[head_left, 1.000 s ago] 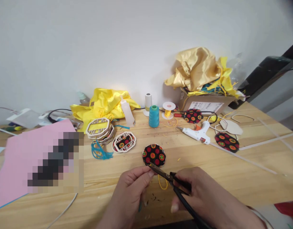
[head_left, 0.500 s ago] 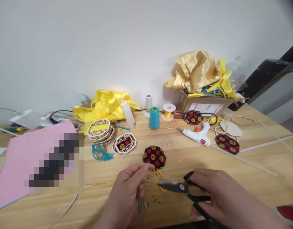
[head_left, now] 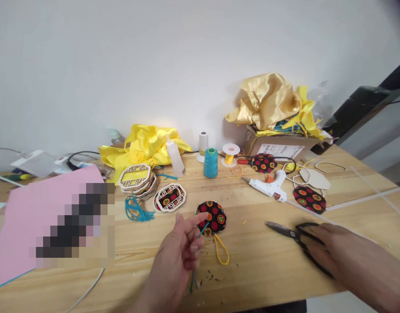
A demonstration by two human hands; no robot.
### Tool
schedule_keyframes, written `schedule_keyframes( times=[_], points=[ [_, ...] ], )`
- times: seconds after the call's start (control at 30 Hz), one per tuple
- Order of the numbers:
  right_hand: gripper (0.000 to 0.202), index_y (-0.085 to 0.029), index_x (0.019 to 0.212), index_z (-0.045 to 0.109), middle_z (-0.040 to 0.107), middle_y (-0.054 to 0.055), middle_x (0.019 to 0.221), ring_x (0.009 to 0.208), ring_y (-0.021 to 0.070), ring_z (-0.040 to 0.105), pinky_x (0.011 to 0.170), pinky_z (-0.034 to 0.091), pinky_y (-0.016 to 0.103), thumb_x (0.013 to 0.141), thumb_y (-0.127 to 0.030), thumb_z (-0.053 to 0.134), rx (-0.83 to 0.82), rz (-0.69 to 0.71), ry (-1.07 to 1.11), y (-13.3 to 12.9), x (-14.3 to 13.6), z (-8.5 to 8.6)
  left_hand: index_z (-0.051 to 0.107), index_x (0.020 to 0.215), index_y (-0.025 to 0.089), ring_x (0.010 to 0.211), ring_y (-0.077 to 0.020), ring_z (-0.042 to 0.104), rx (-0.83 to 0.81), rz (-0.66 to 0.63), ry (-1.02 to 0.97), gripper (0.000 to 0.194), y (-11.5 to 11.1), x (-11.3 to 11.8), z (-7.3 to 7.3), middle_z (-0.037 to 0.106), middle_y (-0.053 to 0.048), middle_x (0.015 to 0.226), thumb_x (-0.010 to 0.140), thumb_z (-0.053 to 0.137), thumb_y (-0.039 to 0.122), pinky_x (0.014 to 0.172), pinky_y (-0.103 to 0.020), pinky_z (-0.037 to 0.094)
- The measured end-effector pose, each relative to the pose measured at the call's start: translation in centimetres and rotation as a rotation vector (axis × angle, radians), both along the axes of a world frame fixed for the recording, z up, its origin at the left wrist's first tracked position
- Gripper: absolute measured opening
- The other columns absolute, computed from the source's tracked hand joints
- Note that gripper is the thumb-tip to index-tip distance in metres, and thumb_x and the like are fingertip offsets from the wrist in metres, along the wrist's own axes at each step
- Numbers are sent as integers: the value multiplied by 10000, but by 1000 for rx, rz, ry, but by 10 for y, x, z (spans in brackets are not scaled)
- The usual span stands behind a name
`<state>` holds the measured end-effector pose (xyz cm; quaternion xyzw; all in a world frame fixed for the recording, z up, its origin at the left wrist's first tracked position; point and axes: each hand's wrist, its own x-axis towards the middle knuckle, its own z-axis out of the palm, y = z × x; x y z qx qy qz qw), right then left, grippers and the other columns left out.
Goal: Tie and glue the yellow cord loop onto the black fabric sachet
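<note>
Pinched in my left hand (head_left: 176, 256) is a short teal thread (head_left: 203, 228), its ends sticking out above and below the fingers. My left index finger points forward over a round, black patterned fabric piece (head_left: 217, 215) lying on the table. A yellow cord loop (head_left: 227, 256) extends from that piece's near edge. To the right, my right hand (head_left: 346, 252) has its fingers around the handles of black scissors (head_left: 281, 229). The scissors lie low at the tabletop with blades pointing left; whether they rest on it is hard to tell.
A white glue gun (head_left: 268, 189), a teal thread cone (head_left: 210, 164) and a yellow cord spool (head_left: 230, 154) stand or lie behind. Stacked wooden lattice frames (head_left: 136, 176) are at left, near pink paper (head_left: 56, 191). A cardboard box (head_left: 278, 145) holds gold fabric.
My right hand has carried the scissors right, away from the yellow loop, and lowered them. My left hand has shifted slightly, its index finger extending, and the teal thread now shows clearly.
</note>
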<state>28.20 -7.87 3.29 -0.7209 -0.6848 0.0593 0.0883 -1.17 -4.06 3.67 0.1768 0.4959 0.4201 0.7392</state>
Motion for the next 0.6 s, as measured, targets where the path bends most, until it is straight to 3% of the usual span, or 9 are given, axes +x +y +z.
schedule_keyframes(
  times=[0.1,0.2,0.3,0.43,0.6],
  points=[
    [254,-212,857,682,670,92,883,766,241,617,673,470,351,765,-371,506,-14,-15,323,8,-45,7,627,1055,130,479,-68,235,20,-19,13,546,-1,3,3,308,54,590,820,393,564,414,-170,171],
    [274,-196,928,677,658,43,758,691,180,592,621,459,281,754,-371,558,-228,33,862,20,-96,5,620,1077,147,488,-70,241,38,-45,2,566,-2,5,5,309,54,593,777,446,594,421,-171,183],
    [289,-182,947,675,642,11,727,651,137,556,605,428,246,695,-318,639,-382,20,1223,30,-131,-3,613,1093,162,496,-70,257,46,-48,-10,604,-3,6,5,314,56,594,713,518,622,426,-172,188],
    [265,-171,880,694,609,-18,663,591,97,498,566,380,219,651,-306,696,-410,-6,1392,34,-146,-7,618,1076,158,485,-68,243,59,-49,8,624,-6,5,4,319,61,572,661,580,622,424,-178,187],
    [208,-197,844,716,684,-2,718,660,124,566,663,425,250,659,-290,694,-418,19,1463,33,-149,-3,617,1085,150,474,-69,230,71,-73,-6,609,-8,5,1,334,58,553,691,555,611,420,-183,183]
  ],
)
